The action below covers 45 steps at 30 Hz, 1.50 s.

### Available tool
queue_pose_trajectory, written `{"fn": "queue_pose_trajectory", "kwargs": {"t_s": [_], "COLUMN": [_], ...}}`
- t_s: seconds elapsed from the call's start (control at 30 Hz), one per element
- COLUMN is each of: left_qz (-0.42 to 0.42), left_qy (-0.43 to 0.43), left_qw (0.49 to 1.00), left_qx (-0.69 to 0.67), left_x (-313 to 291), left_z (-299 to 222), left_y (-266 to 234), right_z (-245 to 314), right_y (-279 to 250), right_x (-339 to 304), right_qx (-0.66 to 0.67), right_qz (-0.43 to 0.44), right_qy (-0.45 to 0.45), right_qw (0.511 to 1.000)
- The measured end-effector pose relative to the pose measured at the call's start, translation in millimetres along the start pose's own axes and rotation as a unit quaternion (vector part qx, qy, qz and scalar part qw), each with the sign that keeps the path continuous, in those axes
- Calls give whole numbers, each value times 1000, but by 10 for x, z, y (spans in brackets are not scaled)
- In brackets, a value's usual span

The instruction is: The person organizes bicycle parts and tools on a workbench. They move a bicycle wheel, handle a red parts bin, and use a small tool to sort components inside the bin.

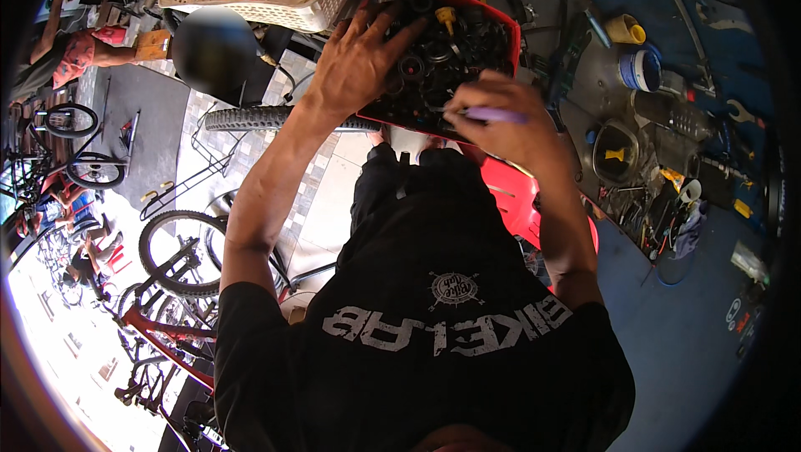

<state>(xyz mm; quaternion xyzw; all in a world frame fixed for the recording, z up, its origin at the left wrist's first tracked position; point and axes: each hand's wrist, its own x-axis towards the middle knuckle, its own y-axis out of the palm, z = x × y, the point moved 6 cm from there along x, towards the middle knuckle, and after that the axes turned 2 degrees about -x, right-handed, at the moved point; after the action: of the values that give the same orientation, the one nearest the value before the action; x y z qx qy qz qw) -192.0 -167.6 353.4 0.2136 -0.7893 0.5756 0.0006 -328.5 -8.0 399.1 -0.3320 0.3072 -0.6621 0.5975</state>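
A red bin [515, 39] full of small dark parts [442, 64] lies ahead of me, and a yellow-orange piece [447, 20] stands out among them. Over the bin's left side my left hand [357, 55] is spread, its fingertips among the parts; no held thing shows in it. My right hand [505, 118], smeared by motion, is closed at the bin's near right corner. It grips a slim purple object [496, 115], too blurred to tell its kind. The hand hides part of the bin's rim.
A cream basket [304, 18] with orange items stands beyond the bin at left. To the right, a cluttered workbench holds a yellow cup [626, 29], a blue-and-white roll [641, 70] and tools. A red chair [511, 189] is below; bicycles [179, 252] and people occupy the left.
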Motion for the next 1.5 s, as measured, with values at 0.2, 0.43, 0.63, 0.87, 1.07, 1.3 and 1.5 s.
{"fn": "queue_pose_trajectory", "kwargs": {"t_s": [0.2, 0.43, 0.63, 0.87, 1.07, 1.3, 1.5], "left_qz": [-31, -35, -38, -24, -35, -80, -80], "left_qy": [7, 5, 8, -2, -24, 0, -12], "left_qw": [999, 999, 999, 1000, 999, 997, 997], "left_qx": [-9, -17, -1, -8, 5, 17, 13], "left_x": [16, 56, 69, 102, 129, 189, 191], "left_z": [20, 30, 29, 17, 21, 34, 30], "left_y": [-9, -22, -33, -15, 11, 3, 27], "right_z": [-44, -164, -108, -90, 110, -12, -91], "right_y": [279, 48, 1, -214, 264, 458, 122], "right_x": [41, 70, 39, 0, 60, 71, -82], "right_qx": [-27, -43, -13, -24, 17, -49, -81], "right_qz": [-16, -71, -105, -108, -24, -15, -8], "right_qy": [-38, -18, -36, -22, -22, -4, 64], "right_qw": [999, 996, 994, 994, 999, 999, 995]}}
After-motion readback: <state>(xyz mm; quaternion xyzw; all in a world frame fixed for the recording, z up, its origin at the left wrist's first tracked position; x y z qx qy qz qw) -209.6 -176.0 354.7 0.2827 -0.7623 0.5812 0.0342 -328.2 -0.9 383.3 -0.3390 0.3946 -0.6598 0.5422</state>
